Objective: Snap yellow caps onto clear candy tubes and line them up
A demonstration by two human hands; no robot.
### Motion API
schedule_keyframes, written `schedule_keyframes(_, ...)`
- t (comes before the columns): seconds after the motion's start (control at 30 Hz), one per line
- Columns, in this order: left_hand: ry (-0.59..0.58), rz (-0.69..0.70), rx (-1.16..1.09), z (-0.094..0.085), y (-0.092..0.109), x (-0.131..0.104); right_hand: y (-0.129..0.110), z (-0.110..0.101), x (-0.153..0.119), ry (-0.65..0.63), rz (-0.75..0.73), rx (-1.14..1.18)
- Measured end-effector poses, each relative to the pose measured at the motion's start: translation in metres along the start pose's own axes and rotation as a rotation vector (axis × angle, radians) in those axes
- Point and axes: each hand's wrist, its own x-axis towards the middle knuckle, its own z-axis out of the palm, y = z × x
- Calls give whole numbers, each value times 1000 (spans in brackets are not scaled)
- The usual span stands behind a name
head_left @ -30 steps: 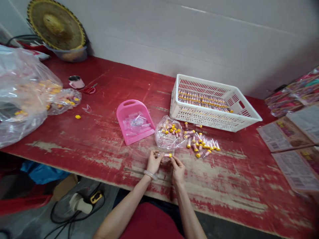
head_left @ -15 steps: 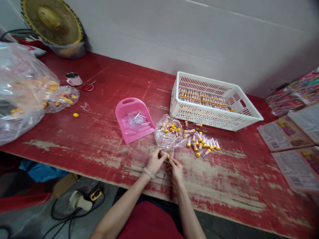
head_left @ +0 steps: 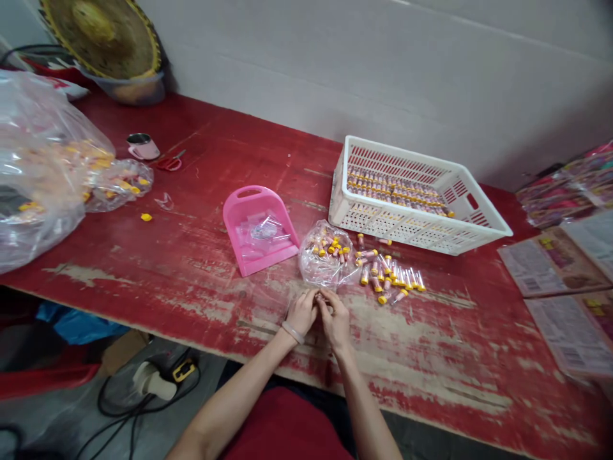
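Note:
My left hand [head_left: 302,312], with a pale band at the wrist, is closed around a small capped tube, of which little shows between the fingers. My right hand [head_left: 336,319] meets it fingertip to fingertip, its fingers closed on the same tube. Just beyond them lies a clear plastic bag [head_left: 316,271] holding yellow-capped pieces. To its right several loose clear tubes [head_left: 410,278] with yellow caps and pinkish contents lie on the table. A pink dustpan-like scoop [head_left: 261,264] with clear plastic pieces in it sits left of the bag.
Behind the tubes stands a white slotted crate [head_left: 412,233] with rows of filled tubes. A large clear bag [head_left: 43,185] of yellow-capped pieces, a pink mug [head_left: 146,149] and red scissors [head_left: 170,163] are at left. Packed boxes [head_left: 550,262] line the right edge of the worn red table [head_left: 191,255].
My right hand has moved in against my left, and the fingertips now meet over the tube. Its yellow cap, visible before, is now covered. The view has shifted slightly.

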Motion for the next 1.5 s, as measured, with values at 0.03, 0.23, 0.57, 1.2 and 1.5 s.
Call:
schedule_keyframes(0.03,1,0,5,1,-1,-1,0,1,-1,17,-12,-19)
schedule_keyframes(0.23,38,12,4,11,-11,-1,6,8,-7,59,-42,-93)
schedule_keyframes(0.57,5,7,-110,-2,-2,1,17,-1,3,69,-74,-116)
schedule_keyframes(1.2,315,-180,-347,-17,-4,-30,15,7,-7,101,-28,-129)
schedule_keyframes(1.5,264,-270,-432,-18,-4,-32,3,-8,6,203,407,523)
